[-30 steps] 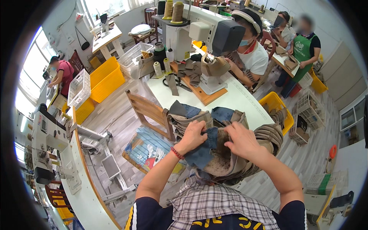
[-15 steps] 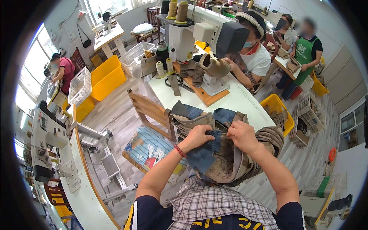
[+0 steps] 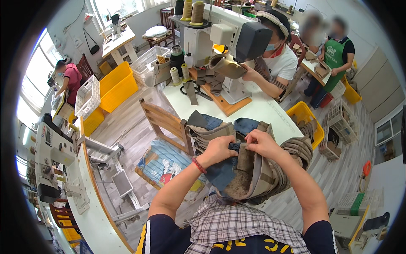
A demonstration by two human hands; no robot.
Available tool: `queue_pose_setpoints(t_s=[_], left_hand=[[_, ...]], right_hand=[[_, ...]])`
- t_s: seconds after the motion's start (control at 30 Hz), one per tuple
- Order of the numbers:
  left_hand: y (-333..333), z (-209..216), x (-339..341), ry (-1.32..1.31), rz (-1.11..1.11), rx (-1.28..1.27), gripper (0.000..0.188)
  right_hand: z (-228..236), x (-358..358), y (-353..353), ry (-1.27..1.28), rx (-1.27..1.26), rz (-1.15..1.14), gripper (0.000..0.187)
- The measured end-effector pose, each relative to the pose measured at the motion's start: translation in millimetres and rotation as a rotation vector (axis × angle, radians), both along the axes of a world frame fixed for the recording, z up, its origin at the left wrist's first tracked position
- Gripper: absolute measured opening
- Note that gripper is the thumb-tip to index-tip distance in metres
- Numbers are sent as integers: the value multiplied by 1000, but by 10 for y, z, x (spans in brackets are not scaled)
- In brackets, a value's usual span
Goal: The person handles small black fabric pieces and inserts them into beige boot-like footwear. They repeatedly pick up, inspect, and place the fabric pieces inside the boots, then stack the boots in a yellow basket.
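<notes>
My left hand is closed on the blue edge of a boot upper, which has a brown fuzzy lining and a blue lining patch. My right hand pinches the top of the brown fuzzy flap on the same upper, a little to the right. The piece lies tilted toward me at the table's near edge. Folded tan uppers with blue linings are stacked just beyond my left hand. More layered tan uppers bunch up beside my right forearm.
Across the white table, a co-worker guides a brown tubular piece at a sewing machine. Scissors, fabric scraps and thread cones lie near it. A wooden chair stands left; a yellow bin stands right.
The brown fuzzy flap now stands up between my hands, where the blue patch edge was before. My right hand has shifted slightly left. The co-worker's tubular piece has turned and tilted.
</notes>
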State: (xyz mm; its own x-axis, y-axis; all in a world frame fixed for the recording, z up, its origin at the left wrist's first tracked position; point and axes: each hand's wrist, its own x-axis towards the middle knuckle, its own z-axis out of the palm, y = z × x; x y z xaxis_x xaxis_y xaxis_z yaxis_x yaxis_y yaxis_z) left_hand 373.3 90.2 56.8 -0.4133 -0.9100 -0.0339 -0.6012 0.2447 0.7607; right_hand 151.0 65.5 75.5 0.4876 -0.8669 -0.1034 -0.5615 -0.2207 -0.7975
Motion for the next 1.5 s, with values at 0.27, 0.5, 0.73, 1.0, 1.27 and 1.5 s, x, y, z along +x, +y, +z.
queue_pose_setpoints(t_s=[0.27, 0.5, 0.73, 1.0, 1.27, 1.5], left_hand=[[-27, -124, 106, 41, -140, -28, 41], [107, 60, 207, 232, -154, -87, 59], [745, -207, 595, 154, -139, -548, 34], [1357, -282, 433, 66, -100, -465, 49], [1407, -332, 252, -172, -65, -609, 55], [1331, -326, 294, -91, -125, -675, 50]], right_hand=[[195, 156, 241, 220, -535, -36, 30], [567, 443, 1289, 399, -467, 456, 32], [469, 217, 1365, 419, -493, 454, 18], [437, 241, 1487, 251, -571, 246, 11], [315, 166, 1566, 54, -722, 61, 15], [287, 164, 1591, 82, -761, -63, 15]])
